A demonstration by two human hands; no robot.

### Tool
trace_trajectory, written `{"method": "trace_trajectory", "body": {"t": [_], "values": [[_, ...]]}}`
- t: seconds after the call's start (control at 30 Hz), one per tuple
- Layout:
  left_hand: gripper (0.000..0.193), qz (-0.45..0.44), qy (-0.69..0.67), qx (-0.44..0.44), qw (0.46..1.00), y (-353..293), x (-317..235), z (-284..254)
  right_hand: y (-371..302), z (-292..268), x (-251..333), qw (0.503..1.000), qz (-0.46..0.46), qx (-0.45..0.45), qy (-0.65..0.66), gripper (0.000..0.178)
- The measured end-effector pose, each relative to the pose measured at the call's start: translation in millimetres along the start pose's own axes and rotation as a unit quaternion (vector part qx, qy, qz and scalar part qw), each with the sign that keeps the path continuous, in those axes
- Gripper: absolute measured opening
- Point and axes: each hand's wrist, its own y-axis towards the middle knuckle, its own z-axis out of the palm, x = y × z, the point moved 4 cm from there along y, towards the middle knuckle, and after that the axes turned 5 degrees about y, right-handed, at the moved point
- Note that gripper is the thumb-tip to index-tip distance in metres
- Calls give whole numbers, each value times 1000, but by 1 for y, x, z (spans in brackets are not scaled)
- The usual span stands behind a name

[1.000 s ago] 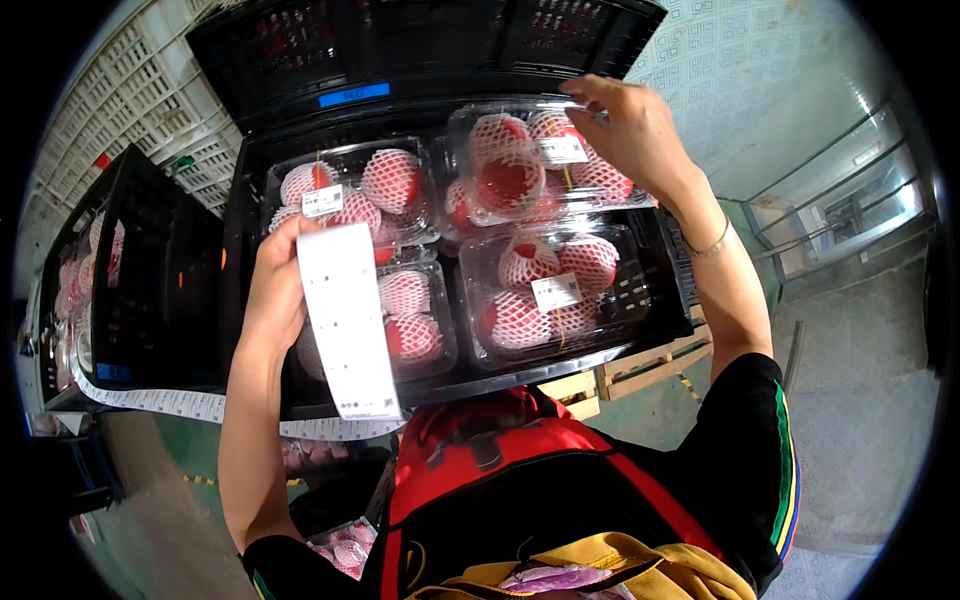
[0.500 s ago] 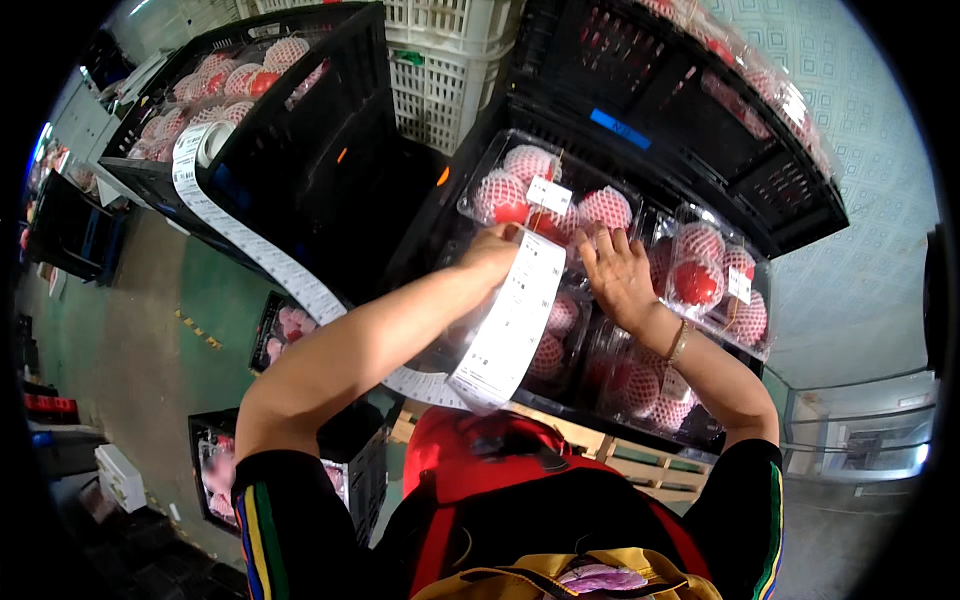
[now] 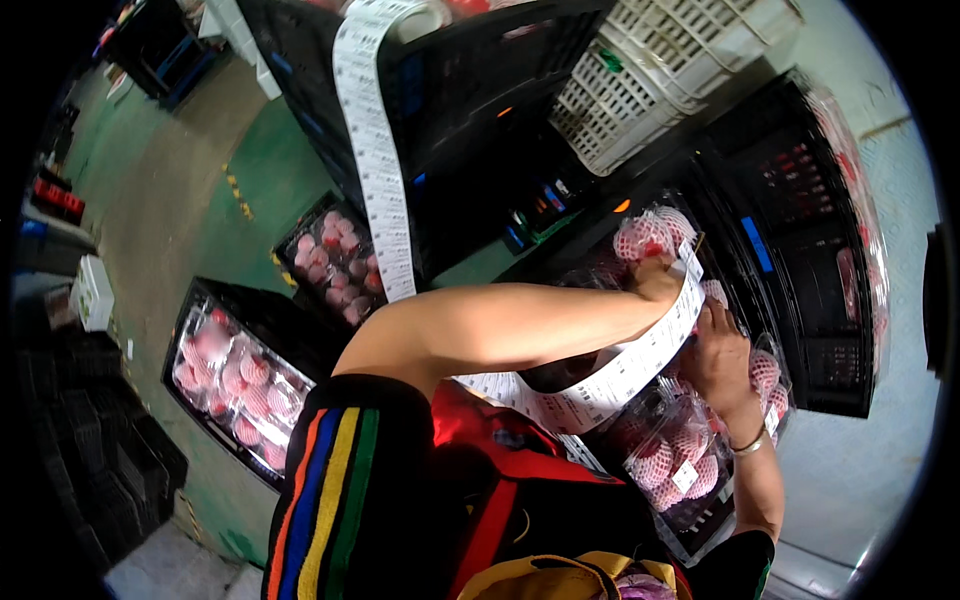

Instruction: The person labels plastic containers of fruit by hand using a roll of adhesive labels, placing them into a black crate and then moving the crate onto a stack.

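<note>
My left hand (image 3: 655,281) is closed on a long white label strip (image 3: 600,393), near its upper end. Beside it sits a clear plastic pack of round red fruit in pink foam nets (image 3: 643,236). From the hand, the strip sags across my front, passes behind my left forearm and runs up to a label roll (image 3: 425,20). My right hand (image 3: 718,362) lies over the packs, its slightly bent fingers apart and touching the pack beneath the strip's end. Nearer me is another fruit pack (image 3: 655,468) with a small white label. My hands partly hide the middle packs.
A black crate's raised side (image 3: 790,260) stands at right, with more packs beyond. White slatted crates (image 3: 640,85) are stacked at the back. A tall black crate (image 3: 470,90) carries the roll. Fruit crates (image 3: 240,380) stand on the green floor at left.
My view has turned, so the crate and both hands now appear farther right. My left hand still grips the strip, and my right hand's fingers are less spread.
</note>
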Motion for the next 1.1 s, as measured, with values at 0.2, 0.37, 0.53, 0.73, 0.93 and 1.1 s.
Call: {"method": "trace_trajectory", "body": {"t": [0.2, 0.37, 0.53, 0.73, 0.93, 1.1], "values": [[24, -53, -90, -97, 990, 31, 79, -5, 44, 35, -91, 977, 150, -33, 149, 25], [28, -88, 136, -92, 982, -3, 41, 4, 74, 66, -122, 981, 192, 12, -6, 40], [27, -69, 196, -20, 978, -40, -2, -1, 62, 70, -117, 988, 130, -18, -83, 42], [24, -40, 193, 38, 980, -54, -12, -1, 42, 105, -186, 982, 104, 151, 42, 52], [22, -17, 179, 69, 981, -64, -25, 0, 20, 121, -188, 789, 319, 133, 508, 52], [20, 1, 164, 93, 982, -72, -36, 1, 35, 77, -127, 789, 284, 109, 533, 56]]}}
